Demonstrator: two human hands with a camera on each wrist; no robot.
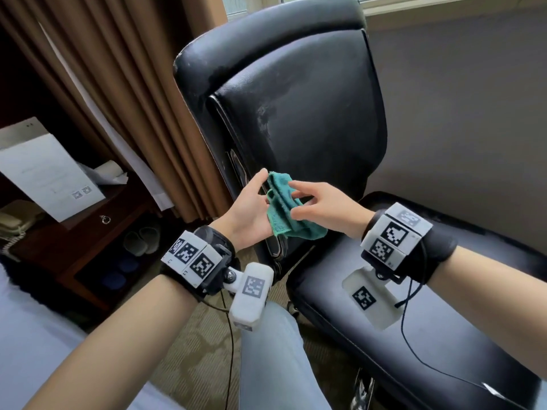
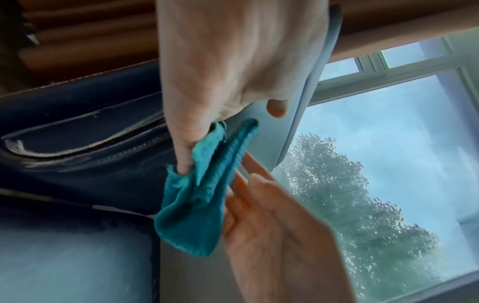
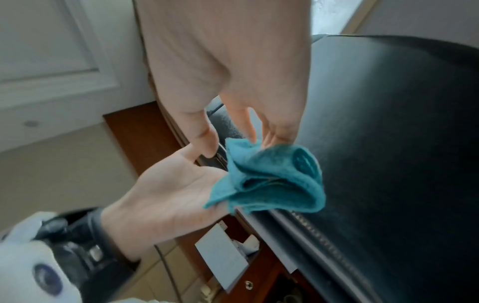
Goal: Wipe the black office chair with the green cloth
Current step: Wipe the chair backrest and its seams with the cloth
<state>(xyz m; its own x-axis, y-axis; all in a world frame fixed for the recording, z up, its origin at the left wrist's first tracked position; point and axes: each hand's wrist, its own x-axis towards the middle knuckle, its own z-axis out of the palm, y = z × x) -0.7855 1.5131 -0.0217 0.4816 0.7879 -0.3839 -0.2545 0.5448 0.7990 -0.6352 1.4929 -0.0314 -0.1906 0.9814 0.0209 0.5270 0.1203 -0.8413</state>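
While my left hand (image 1: 248, 214) pinches the green cloth (image 1: 284, 208), right hand (image 1: 325, 208) fingers (image 1: 305, 186) lie straight against it; black office chair (image 1: 310, 99) behind, curtain (image 1: 124, 84) beside.

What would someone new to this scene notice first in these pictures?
Most likely the bunched green cloth, bright at the centre, held in the left hand while the right hand touches it. Behind them looms the black office chair, scuffed and worn, and marker-tagged camera rigs sit on both wrists.
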